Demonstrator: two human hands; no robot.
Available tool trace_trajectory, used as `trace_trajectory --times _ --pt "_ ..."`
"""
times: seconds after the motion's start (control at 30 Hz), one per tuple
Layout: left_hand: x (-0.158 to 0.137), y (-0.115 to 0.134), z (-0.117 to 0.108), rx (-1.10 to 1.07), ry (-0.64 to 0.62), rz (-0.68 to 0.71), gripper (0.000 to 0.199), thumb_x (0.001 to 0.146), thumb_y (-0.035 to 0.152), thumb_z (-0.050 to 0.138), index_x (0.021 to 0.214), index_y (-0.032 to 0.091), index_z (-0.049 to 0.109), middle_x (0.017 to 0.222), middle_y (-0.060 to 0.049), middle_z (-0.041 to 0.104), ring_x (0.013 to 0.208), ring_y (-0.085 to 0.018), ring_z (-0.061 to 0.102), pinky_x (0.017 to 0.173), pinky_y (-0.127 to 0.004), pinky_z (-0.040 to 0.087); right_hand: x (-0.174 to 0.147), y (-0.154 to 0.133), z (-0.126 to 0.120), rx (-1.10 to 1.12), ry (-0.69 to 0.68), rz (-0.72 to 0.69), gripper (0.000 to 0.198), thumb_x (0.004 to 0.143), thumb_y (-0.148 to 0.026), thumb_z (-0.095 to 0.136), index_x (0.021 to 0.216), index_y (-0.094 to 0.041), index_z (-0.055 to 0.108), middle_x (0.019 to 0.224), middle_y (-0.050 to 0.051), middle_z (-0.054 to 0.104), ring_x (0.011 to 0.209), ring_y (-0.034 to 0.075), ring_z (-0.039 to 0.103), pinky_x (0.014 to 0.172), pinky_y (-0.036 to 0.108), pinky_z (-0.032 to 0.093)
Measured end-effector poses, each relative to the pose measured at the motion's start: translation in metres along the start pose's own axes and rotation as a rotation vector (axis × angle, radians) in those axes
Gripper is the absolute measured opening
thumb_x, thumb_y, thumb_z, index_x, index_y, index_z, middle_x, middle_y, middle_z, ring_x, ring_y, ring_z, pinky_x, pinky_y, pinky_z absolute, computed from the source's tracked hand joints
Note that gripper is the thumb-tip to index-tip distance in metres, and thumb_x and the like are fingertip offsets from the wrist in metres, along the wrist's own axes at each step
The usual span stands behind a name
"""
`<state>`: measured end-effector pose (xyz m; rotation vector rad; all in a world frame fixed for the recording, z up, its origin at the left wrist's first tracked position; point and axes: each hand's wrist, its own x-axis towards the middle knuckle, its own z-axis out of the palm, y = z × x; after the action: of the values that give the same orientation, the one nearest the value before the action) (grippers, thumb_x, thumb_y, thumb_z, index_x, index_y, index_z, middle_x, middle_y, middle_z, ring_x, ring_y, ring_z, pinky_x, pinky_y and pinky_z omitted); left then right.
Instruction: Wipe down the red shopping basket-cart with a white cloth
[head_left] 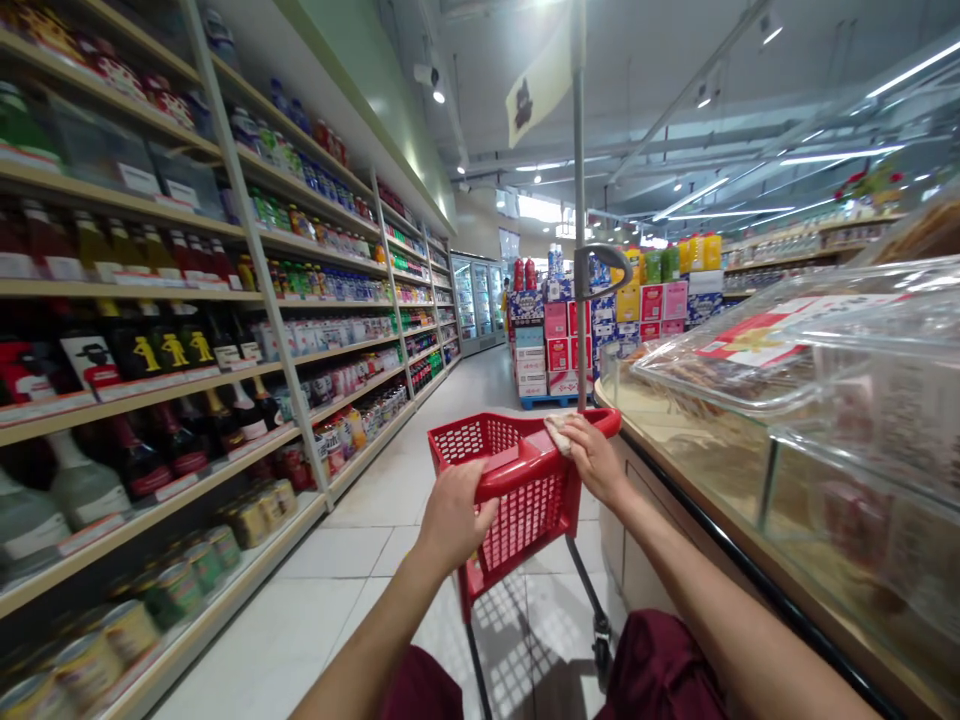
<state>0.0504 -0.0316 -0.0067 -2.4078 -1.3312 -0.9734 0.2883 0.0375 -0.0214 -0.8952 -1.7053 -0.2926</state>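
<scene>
A red plastic shopping cart point(525, 520) with perforated walls stands in front of me. My left hand point(454, 515) grips the left side of its red handle point(517, 474), fingers over the bar and thumb below. On the right part of the handle, my right hand point(591, 455) is closed on a crumpled white cloth point(558, 434) and presses it against the bar. A grey pole point(579, 200) rises behind the right end of the handle, with a dark loop point(611, 270) partway up.
Tall shelves point(300, 380) of bottles, cans and packets line the left side. A glass-fronted counter point(705, 450) with clear plastic food boxes point(765, 340) runs close on the right. Stacked cartons point(559, 345) stand ahead, and glass-door fridges point(476, 295) are farther back.
</scene>
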Motion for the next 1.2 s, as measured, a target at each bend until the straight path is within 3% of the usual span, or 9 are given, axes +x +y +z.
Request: trace_trajectory --times 0.1,0.23,0.4,0.5,0.6,0.73,0.9,1.0,1.2 --pt "-0.001 0.0 0.009 -0.053 0.034 -0.079 0.04 0.068 0.024 0.052 0.107 0.014 0.049 0.109 -0.01 0.057 0.103 -0.022 0.05 0.091 -0.04 0.04 0.002 -0.024 0.002 0.021 -0.032 -0.015 0.028 0.078 -0.017 0.038 0.086 -0.018 0.065 0.097 0.008 0.062 0.1 0.021 0.052 0.091 0.043 0.04" --pt "-0.001 0.018 0.023 -0.087 0.046 -0.068 0.047 0.067 0.021 0.052 0.112 0.014 0.045 0.113 -0.011 0.054 0.109 -0.024 0.046 0.095 -0.043 0.037 -0.006 -0.069 0.006 0.086 -0.156 -0.088 0.026 0.081 -0.02 0.042 0.098 -0.021 0.062 0.101 0.005 0.061 0.1 0.018 0.052 0.093 0.039 0.039" --pt "-0.001 0.025 0.022 -0.182 -0.063 0.04 0.061 0.067 0.02 0.051 0.125 0.016 0.034 0.128 -0.01 0.044 0.12 -0.021 0.037 0.101 -0.042 0.03 -0.012 -0.05 -0.007 0.039 -0.106 -0.047 0.03 0.082 -0.019 0.038 0.103 -0.021 0.06 0.11 0.006 0.058 0.106 0.018 0.05 0.093 0.039 0.039" --pt "0.001 0.013 0.025 -0.158 -0.165 -0.07 0.053 0.072 0.028 0.05 0.123 0.017 0.038 0.128 -0.011 0.045 0.12 -0.022 0.037 0.101 -0.044 0.029 -0.013 -0.037 -0.015 0.014 -0.05 0.035 0.029 0.082 -0.018 0.038 0.098 -0.023 0.062 0.111 0.006 0.056 0.105 0.019 0.051 0.091 0.038 0.041" --pt "0.003 0.004 0.037 -0.099 -0.188 -0.186 0.05 0.078 0.035 0.044 0.124 0.016 0.037 0.13 -0.011 0.043 0.122 -0.022 0.034 0.1 -0.045 0.029 -0.021 -0.053 -0.018 0.057 -0.069 0.031 0.027 0.081 -0.018 0.04 0.097 -0.023 0.061 0.109 0.006 0.057 0.105 0.018 0.051 0.09 0.037 0.042" --pt "0.004 0.015 0.05 -0.037 -0.143 -0.194 0.048 0.08 0.034 0.042 0.122 0.012 0.039 0.129 -0.012 0.044 0.122 -0.022 0.035 0.101 -0.043 0.028 -0.031 -0.08 -0.021 0.075 -0.112 -0.06 0.024 0.079 -0.02 0.045 0.099 -0.023 0.06 0.112 0.007 0.055 0.107 0.019 0.048 0.09 0.038 0.041" --pt "0.005 0.045 0.05 -0.018 -0.074 -0.123 0.047 0.079 0.035 0.047 0.119 0.012 0.043 0.122 -0.013 0.05 0.114 -0.023 0.043 0.097 -0.042 0.032 -0.032 -0.052 -0.036 0.023 -0.046 0.056 0.029 0.08 -0.017 0.039 0.098 -0.021 0.06 0.108 0.007 0.058 0.105 0.019 0.05 0.091 0.038 0.04" --pt "0.006 0.045 0.049 -0.046 -0.085 -0.031 0.044 0.078 0.034 0.048 0.119 0.017 0.043 0.121 -0.009 0.052 0.112 -0.02 0.044 0.097 -0.041 0.032 -0.026 -0.027 -0.05 0.048 -0.026 0.142 0.032 0.08 -0.016 0.035 0.096 -0.023 0.062 0.106 0.004 0.06 0.103 0.018 0.051 0.092 0.036 0.041" --pt "-0.003 0.013 0.063 0.053 -0.229 -0.242 0.042 0.083 0.037 0.036 0.12 0.018 0.044 0.124 -0.01 0.05 0.116 -0.023 0.042 0.096 -0.048 0.031 -0.018 -0.009 -0.062 -0.045 0.03 0.189 0.036 0.079 -0.016 0.032 0.094 -0.024 0.064 0.103 0.001 0.062 0.099 0.017 0.054 0.089 0.035 0.042"
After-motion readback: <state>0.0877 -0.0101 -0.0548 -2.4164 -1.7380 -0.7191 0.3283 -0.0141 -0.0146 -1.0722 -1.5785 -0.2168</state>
